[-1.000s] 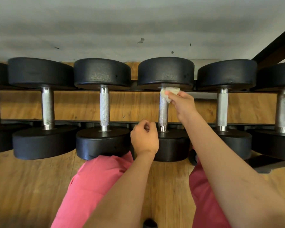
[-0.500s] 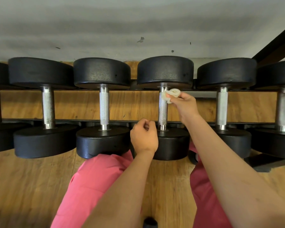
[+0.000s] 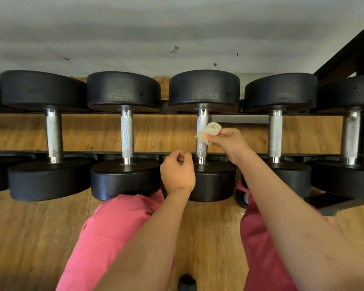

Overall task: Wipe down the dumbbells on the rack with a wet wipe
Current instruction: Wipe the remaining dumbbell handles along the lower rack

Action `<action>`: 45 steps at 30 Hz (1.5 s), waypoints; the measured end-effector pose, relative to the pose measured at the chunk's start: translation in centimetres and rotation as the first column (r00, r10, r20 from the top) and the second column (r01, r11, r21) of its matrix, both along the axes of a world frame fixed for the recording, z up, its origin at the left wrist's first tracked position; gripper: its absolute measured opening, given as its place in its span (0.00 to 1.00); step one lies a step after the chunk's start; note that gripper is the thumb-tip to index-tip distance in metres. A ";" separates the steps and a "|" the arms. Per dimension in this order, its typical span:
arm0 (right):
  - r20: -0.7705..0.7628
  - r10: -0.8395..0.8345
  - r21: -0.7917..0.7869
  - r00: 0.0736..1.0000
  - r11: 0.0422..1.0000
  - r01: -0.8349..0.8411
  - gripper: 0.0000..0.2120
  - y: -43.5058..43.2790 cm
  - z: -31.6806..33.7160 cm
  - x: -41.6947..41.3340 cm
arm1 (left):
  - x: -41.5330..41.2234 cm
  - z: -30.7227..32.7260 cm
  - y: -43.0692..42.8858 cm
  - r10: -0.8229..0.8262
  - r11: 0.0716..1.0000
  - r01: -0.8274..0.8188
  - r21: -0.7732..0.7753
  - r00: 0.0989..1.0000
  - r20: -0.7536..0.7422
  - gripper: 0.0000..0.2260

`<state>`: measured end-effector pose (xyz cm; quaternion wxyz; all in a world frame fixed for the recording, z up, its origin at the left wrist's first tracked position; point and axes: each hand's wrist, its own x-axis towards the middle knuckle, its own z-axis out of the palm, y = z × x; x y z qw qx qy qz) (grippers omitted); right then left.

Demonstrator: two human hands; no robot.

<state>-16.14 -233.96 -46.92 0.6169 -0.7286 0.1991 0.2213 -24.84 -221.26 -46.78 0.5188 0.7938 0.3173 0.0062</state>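
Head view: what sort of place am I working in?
Probably a gym weights area: a row of black dumbbells on a low rack, over a wood floor. The right hand holds a wipe against one.

Dumbbells (image 3: 123, 91) lay side by side along the rack (image 3: 105, 153), with the wall (image 3: 177, 28) behind. The wet wipe (image 3: 210, 131), in the right hand (image 3: 229, 141), touched the centre dumbbell (image 3: 204, 89) at its handle. The left hand (image 3: 177, 173) sat just left of that handle, over the near head.
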 end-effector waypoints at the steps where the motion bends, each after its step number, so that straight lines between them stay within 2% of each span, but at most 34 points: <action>1: 0.002 0.005 -0.004 1.000 1.000 -0.005 0.14 -0.2 0.0 0.0 | 0.0 0.0 0.0 0.002 1.000 -0.002 0.000 1.000 0.001 0.10; 5: 0.001 0.029 0.005 1.000 1.000 -0.029 0.14 -0.5 -0.2 -0.4 | 0.1 -0.1 0.0 0.009 1.000 -0.009 0.003 1.000 0.006 0.10; 9: -0.010 0.135 -0.070 0.991 0.988 -0.135 0.10 -0.6 -0.2 -0.7 | 0.1 -0.1 0.0 0.011 1.000 -0.011 0.005 1.000 0.003 0.11; 13: -0.002 0.180 -0.159 0.984 0.971 -0.179 0.15 -1.2 -0.3 -0.6 | 0.0 0.0 0.0 0.006 1.000 -0.006 0.003 1.000 0.007 0.11; 16: -0.051 0.282 -0.197 0.958 0.937 -0.287 0.18 -0.8 -0.2 -1.2 | 0.0 0.1 0.0 0.003 1.000 -0.003 0.006 1.000 0.011 0.10; 23: -0.089 0.383 -0.265 0.919 0.881 -0.392 0.19 -1.2 0.4 -1.3 | 0.0 0.0 0.0 0.002 1.000 -0.003 0.012 1.000 0.010 0.10; 26: -0.117 0.465 -0.292 0.878 0.829 -0.478 0.19 -0.3 0.8 -2.1 | 0.1 -0.1 0.0 0.003 1.000 -0.003 0.023 1.000 0.011 0.10; 31: -0.133 0.427 -0.315 0.894 0.837 -0.447 0.21 -0.7 0.9 -1.8 | 0.1 0.0 0.0 0.003 1.000 -0.003 0.011 1.000 0.014 0.10; 34: -0.147 0.451 -0.346 0.880 0.810 -0.473 0.18 -1.0 0.8 -1.6 | 0.1 -0.1 0.0 0.002 1.000 -0.002 0.010 1.000 0.013 0.10; 36: -0.143 0.423 -0.329 0.895 0.832 -0.446 0.18 -1.0 0.9 -1.7 | 0.0 -0.1 0.0 -0.001 1.000 0.001 0.012 1.000 0.016 0.10; 38: -0.142 0.321 -0.265 0.936 0.899 -0.348 0.19 -0.9 0.8 -1.9 | 0.0 -0.2 0.1 -0.001 1.000 0.001 0.013 1.000 0.018 0.10; 43: -0.113 0.100 -0.101 0.989 0.989 -0.111 0.09 -0.4 0.9 -2.0 | 0.0 -0.2 0.1 -0.001 1.000 0.001 0.005 1.000 0.024 0.11; 45: -0.096 -0.036 -0.029 0.995 0.999 0.033 0.09 -0.2 1.1 -1.5 | 0.0 -0.2 0.1 -0.001 1.000 0.001 0.007 1.000 0.027 0.11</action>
